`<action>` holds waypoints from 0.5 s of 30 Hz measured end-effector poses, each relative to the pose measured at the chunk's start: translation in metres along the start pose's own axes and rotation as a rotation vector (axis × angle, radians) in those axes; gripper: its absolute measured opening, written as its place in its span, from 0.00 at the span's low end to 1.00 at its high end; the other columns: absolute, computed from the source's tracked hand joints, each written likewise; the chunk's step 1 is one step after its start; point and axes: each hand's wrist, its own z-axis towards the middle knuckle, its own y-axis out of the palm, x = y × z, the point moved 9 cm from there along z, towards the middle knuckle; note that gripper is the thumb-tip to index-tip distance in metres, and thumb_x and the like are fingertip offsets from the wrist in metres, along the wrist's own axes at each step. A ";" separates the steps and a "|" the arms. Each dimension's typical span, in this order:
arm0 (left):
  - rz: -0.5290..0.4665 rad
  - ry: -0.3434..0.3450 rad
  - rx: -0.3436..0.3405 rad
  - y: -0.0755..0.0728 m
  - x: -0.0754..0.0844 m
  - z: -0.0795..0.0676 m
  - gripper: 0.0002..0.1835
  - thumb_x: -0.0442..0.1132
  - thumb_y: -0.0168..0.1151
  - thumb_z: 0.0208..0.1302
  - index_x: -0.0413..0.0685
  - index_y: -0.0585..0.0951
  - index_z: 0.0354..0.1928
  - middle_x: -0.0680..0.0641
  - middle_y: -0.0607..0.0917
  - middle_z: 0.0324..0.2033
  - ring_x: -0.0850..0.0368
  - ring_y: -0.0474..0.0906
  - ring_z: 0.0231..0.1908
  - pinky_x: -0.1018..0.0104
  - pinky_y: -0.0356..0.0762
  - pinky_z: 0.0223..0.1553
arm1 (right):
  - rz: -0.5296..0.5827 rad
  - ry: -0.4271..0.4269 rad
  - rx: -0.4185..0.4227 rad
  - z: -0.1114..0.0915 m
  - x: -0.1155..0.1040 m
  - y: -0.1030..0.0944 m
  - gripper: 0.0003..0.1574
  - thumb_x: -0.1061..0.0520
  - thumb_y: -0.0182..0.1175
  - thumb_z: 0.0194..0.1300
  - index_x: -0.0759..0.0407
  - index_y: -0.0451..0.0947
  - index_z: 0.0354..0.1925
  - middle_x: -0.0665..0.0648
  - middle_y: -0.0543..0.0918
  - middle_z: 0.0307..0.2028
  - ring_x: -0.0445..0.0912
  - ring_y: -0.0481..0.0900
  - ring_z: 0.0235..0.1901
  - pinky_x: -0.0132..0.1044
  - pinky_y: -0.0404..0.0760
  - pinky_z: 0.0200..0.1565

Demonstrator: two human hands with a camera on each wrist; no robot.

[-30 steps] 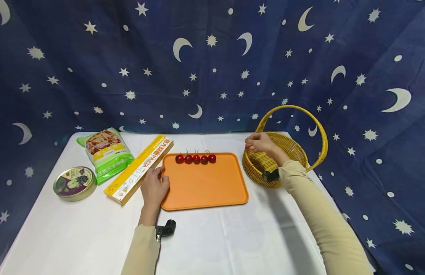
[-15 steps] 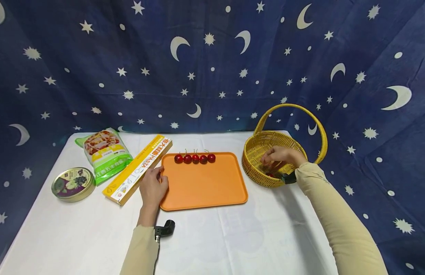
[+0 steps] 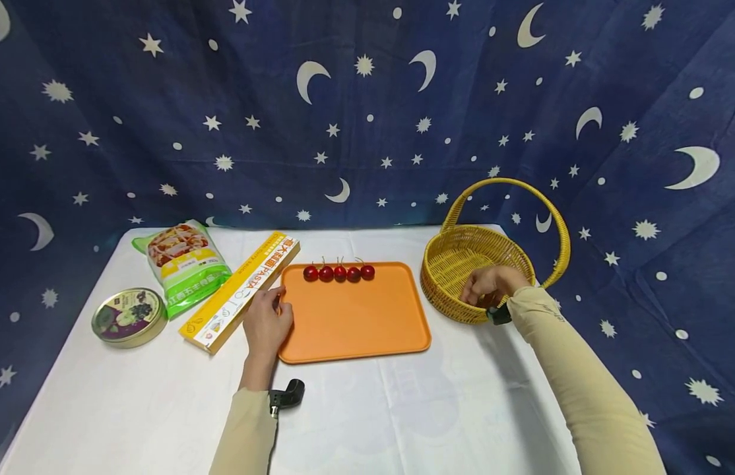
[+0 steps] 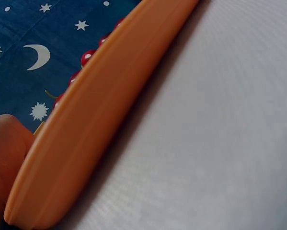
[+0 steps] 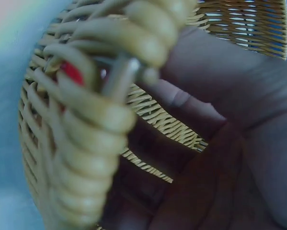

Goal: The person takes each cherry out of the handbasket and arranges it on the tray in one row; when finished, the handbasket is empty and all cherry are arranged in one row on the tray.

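An orange tray (image 3: 355,323) lies on the table with several red cherries (image 3: 340,273) in a row along its far edge. My left hand (image 3: 266,322) is at its left edge, thumb and fingers pinching the rim; in the left wrist view the thumb (image 4: 6,158) shows beside the tray's side wall (image 4: 95,105). My right hand (image 3: 493,285) reaches down inside the yellow wicker basket (image 3: 453,254), fingers bent downward near the front wall. Through the weave in the right wrist view a red, shiny thing (image 5: 72,72) shows close to the fingers. Whether they hold it I cannot tell.
Left of the tray lie a yellow-and-white pasta box (image 3: 243,293), a green food bag (image 3: 186,264) and a round tin (image 3: 130,318). The basket's tall handle (image 3: 563,237) arches over its right side. A dark blue curtain (image 3: 367,165) hangs behind the white table (image 3: 355,415).
My right hand has moved from above the basket's left rim down into it, toward its front right. The red thing glimpsed there is now covered in the head view. The left hand stays put.
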 end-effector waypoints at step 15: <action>-0.001 0.011 0.003 -0.002 0.001 0.000 0.18 0.31 0.60 0.53 0.36 0.85 0.48 0.37 0.81 0.34 0.39 0.77 0.31 0.47 0.71 0.30 | 0.240 -0.205 0.160 -0.012 -0.023 -0.018 0.21 0.61 0.59 0.66 0.72 0.75 0.54 0.57 0.85 0.38 0.47 0.84 0.32 0.36 0.83 0.36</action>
